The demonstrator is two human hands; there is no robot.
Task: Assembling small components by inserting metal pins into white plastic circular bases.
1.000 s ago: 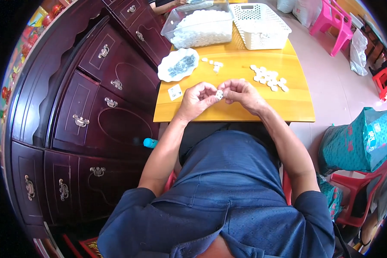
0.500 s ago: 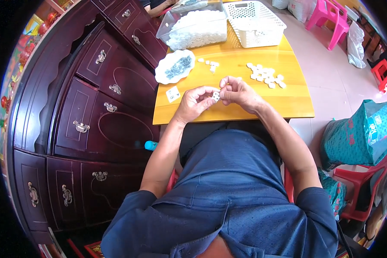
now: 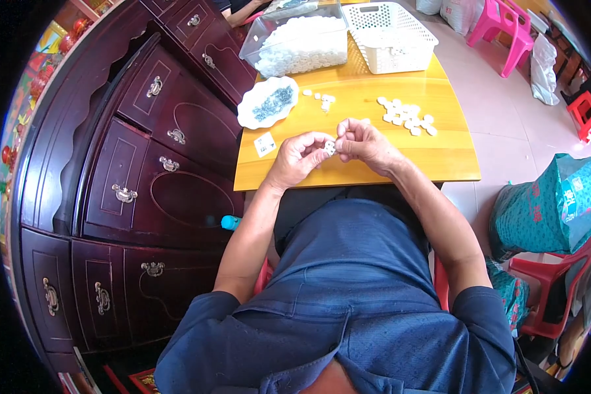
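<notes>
Above the near part of the yellow table, my left hand [image 3: 297, 159] pinches a small white piece with dark spots [image 3: 329, 148] between thumb and fingertips. My right hand [image 3: 372, 148] meets it from the right, its thumb and fingers pinched together at the piece's edge. Whatever sits in that right pinch is too small to make out. Left of my hands lies a white card [image 3: 264, 144] with dark print. Beyond it is a white scalloped dish [image 3: 246, 108] holding many small dark parts [image 3: 274, 103]. Several white pieces [image 3: 407, 115] are scattered to the right; a smaller group [image 3: 324, 101] lies near the dish.
At the table's far end stand a clear bin [image 3: 338, 58] heaped with white pieces and a white perforated basket [image 3: 400, 60]. A dark wooden cabinet [image 3: 144, 144] lines the left. Teal bags [image 3: 538, 210] and a red chair [image 3: 551, 282] are on the right. Another person's arm [image 3: 243, 13] shows at top.
Almost nothing differs. Both hands stay together at the spotted white piece, with only a slight shift of the right fingers.
</notes>
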